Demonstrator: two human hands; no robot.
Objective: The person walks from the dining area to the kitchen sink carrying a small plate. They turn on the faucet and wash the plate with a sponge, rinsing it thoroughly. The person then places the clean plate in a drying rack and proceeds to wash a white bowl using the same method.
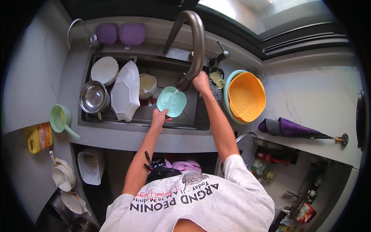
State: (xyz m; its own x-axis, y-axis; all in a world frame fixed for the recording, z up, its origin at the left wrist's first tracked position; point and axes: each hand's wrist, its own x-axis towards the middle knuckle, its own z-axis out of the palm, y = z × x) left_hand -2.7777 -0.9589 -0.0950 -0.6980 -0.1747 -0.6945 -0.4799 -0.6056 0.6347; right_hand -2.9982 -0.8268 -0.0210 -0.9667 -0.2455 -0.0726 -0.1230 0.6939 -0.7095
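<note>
My left hand point(160, 118) grips the near rim of a mint-green bowl point(171, 101), thumb over the edge. Water runs into the bowl from the curved metal faucet point(198, 43). Beside the faucet's lower end is my right hand point(201, 82), over the right side of the dark sink point(192, 117); its fingers are partly hidden, so I cannot tell whether it holds anything. Left of the bowl, the sink holds a cream bowl point(147, 84), a long white dish point(126, 91) on its side, white plates point(104, 69) and a metal bowl point(93, 97).
An orange strainer basket point(247, 97) sits in a mint basin point(229, 110) right of the sink, near a yellow-green sponge point(217, 79). A folded purple umbrella point(292, 129) lies on the right counter. A green dipper point(61, 118) and an oil jug point(40, 137) stand left.
</note>
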